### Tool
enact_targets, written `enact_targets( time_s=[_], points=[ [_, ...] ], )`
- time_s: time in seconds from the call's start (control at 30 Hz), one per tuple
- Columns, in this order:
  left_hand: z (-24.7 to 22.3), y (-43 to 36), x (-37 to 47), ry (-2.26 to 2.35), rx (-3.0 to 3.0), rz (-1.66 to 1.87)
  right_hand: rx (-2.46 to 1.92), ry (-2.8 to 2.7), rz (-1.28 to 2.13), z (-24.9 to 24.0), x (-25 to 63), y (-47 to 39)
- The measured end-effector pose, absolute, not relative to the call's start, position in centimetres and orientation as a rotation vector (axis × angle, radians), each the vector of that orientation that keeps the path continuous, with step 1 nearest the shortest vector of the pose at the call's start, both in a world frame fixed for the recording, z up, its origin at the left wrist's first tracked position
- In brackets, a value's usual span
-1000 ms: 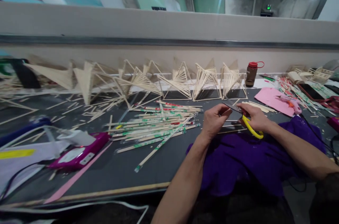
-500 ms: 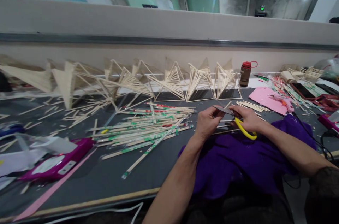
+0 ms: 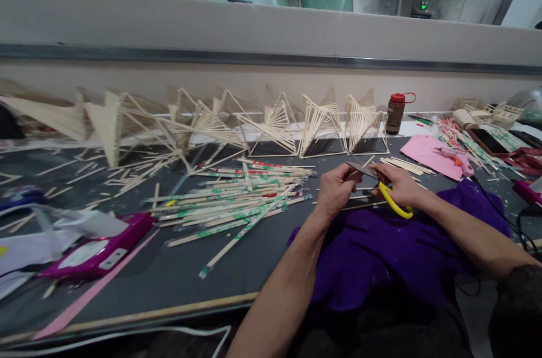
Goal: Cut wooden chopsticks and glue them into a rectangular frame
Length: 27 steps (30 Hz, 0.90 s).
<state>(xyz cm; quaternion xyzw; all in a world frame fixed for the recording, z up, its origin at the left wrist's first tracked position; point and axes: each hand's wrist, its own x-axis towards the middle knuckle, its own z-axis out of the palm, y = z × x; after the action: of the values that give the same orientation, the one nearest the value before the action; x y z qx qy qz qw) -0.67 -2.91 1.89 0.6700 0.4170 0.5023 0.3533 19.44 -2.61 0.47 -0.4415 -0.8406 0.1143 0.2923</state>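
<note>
My right hand (image 3: 400,184) is closed around a pair of scissors (image 3: 396,201) near the pivot, with a yellow handle loop hanging below the palm. Their dark blade points left, across the fingertips of my left hand (image 3: 336,191). That hand's fingers are pinched together, and what lies between them is hidden. A short pale stick end pokes up between the two hands. Under the hands, a few thin wooden sticks (image 3: 359,197) lie above a purple cloth (image 3: 372,256) that covers my lap and the table edge.
Paper-wrapped chopsticks (image 3: 237,205) lie heaped left of my hands. Stick-built twisted frames (image 3: 271,126) line the wall. Bare sticks (image 3: 404,167), a red-capped bottle (image 3: 395,114) and a pink glue gun (image 3: 455,159) on pink sheet stand right. A magenta device (image 3: 101,248) sits left.
The whole view has shifted slightly, moving the scene a little right and up. Both hands stay together around the scissors, with almost no change in their grip.
</note>
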Motion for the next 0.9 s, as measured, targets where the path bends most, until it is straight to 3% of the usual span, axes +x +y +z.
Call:
enact_targets(
  time_s=[0.9],
  points=[
    [0.9,-3.8,-0.4,1.088,2.374,1.458,-1.031,-2.292,0.237,1.0,19.5,-2.8]
  ],
)
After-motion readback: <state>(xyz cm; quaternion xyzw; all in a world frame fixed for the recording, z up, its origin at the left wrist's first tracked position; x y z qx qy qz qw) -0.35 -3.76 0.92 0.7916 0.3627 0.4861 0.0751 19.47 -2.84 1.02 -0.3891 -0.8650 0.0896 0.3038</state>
